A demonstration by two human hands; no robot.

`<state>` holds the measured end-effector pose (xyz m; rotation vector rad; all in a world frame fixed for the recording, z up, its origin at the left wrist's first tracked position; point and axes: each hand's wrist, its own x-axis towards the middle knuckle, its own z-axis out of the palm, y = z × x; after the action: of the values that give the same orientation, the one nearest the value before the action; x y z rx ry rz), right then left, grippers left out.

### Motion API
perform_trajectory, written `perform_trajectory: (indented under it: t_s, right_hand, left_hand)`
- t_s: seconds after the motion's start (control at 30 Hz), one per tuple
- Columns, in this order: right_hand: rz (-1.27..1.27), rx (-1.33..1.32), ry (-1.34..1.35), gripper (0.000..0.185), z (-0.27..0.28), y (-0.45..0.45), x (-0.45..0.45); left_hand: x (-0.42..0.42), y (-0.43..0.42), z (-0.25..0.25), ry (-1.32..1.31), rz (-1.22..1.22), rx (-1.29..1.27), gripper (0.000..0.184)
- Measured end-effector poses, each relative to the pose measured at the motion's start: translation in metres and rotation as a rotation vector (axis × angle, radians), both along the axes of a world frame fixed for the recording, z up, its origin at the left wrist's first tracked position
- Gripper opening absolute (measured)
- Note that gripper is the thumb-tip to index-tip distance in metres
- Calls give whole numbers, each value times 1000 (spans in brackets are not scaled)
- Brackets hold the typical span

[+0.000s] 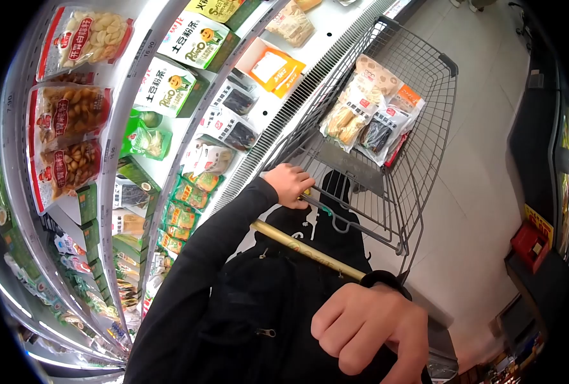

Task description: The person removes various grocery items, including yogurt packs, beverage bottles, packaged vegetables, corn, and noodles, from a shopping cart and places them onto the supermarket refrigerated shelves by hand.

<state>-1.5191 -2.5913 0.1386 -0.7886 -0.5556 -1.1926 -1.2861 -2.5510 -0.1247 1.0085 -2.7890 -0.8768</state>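
Note:
My left hand [290,185] is closed on the near wire rim of a grey shopping cart [441,128]. A gold handlebar [307,249] crosses in front of my dark clothing, just below that hand. My right hand [374,326] is close to the camera, beside the bar's right end, its fingers curled and their inner side hidden. Several packages lie in the far part of the cart. They include a clear-fronted bag of pale yellow sticks [348,121], a bag of dark food [378,130], a beige patterned pack [374,77] and an orange pack [407,99].
A refrigerated shelf unit [278,128] runs along the left, close against the cart. It holds white-and-green boxes [195,40], red-edged bags of nuts or beans [70,115] and a green vegetable bag [145,136]. Tiled floor [483,166] and a dark counter [531,134] lie to the right.

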Motion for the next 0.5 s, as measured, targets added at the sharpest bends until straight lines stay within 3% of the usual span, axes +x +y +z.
perform_trajectory:
  t_s: [0.1, 0.2, 0.33, 0.4, 0.43, 0.5]
  right_hand:
    - [-231, 187, -48, 42, 1, 24, 3]
    - [-64, 17, 57, 42, -7, -4, -20]
    - [-256, 103, 32, 49, -16, 1, -22]
    - [-115, -124, 9, 29, -28, -21, -37]
    - [-118, -120, 17, 29, -32, -27, -44]
    - [-84, -20, 109, 65, -42, -39, -57]
  left_hand:
    - [-5, -1, 4, 5, 3, -8, 48]
    - [-10, -8, 11, -8, 25, 22, 49]
    - [-18, -10, 26, -83, 100, 149, 52]
    - [-24, -13, 29, -87, 154, 176, 61]
    - [-27, -18, 32, -80, 149, 181, 61]
    - [-29, -30, 43, -111, 139, 274, 71]
